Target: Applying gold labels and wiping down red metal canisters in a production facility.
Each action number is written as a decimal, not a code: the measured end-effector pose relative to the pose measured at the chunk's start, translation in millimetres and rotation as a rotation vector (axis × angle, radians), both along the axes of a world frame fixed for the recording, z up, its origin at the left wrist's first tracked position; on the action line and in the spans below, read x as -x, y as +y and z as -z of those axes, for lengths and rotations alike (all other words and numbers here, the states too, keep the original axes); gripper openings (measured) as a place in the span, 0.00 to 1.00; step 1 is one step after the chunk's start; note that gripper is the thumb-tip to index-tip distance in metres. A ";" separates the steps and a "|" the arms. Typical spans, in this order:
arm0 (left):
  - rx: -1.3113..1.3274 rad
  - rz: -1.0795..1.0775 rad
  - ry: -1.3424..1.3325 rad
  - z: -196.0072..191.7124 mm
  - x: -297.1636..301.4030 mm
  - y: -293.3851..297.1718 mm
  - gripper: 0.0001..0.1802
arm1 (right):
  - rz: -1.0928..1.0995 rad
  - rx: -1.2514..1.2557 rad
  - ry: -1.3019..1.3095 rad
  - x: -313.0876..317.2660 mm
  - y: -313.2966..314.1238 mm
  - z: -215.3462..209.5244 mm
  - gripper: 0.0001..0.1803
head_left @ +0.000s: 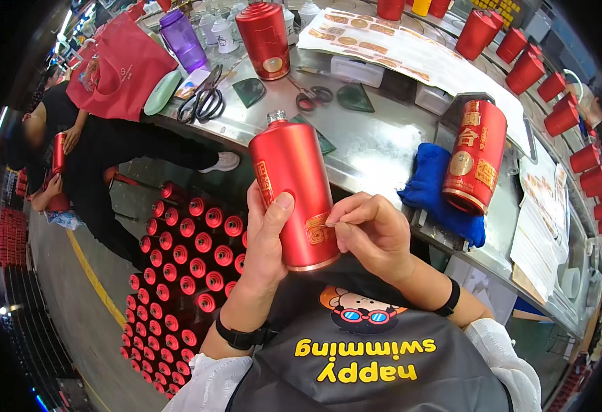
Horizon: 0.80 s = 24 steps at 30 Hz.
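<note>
A red bottle (294, 178) with a clear, uncapped neck is tilted in front of me above my lap. My left hand (265, 237) is wrapped round its left side, thumb across the front. Close to the base, a gold decal (317, 229) lies on the bottle's right side. The thumb and fingertips of my right hand (378, 237) are pinched together at that decal's right edge. Another gold decal (264, 182) shows on the left side, above my left thumb. To the right, a second red bottle (478, 151) with gold decals leans on a blue cloth (425, 180).
Scissors (208, 103), red-handled scissors (313, 97) and dark green pieces (249, 91) lie on the metal table (363, 154). Decal sheets (376, 44) cover its far side. Many red bottles (203, 242) stand below left. A seated person (102, 151) holds a red bottle.
</note>
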<state>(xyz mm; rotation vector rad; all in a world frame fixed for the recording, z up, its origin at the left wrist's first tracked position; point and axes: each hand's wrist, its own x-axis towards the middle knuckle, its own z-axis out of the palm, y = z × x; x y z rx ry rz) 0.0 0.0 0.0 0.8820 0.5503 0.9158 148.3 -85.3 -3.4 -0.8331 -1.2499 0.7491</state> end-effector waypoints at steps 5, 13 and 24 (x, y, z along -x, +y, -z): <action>-0.007 -0.012 0.008 -1.0 2.0 2.1 0.35 | 0.024 -0.010 -0.014 2.5 2.5 -0.1 0.08; 0.006 -0.024 0.003 -0.9 -0.4 2.3 0.35 | 0.074 -0.021 -0.046 3.0 3.2 1.0 0.07; 0.017 -0.027 -0.001 0.6 -1.1 2.5 0.34 | 0.078 0.005 0.043 3.8 4.3 1.7 0.07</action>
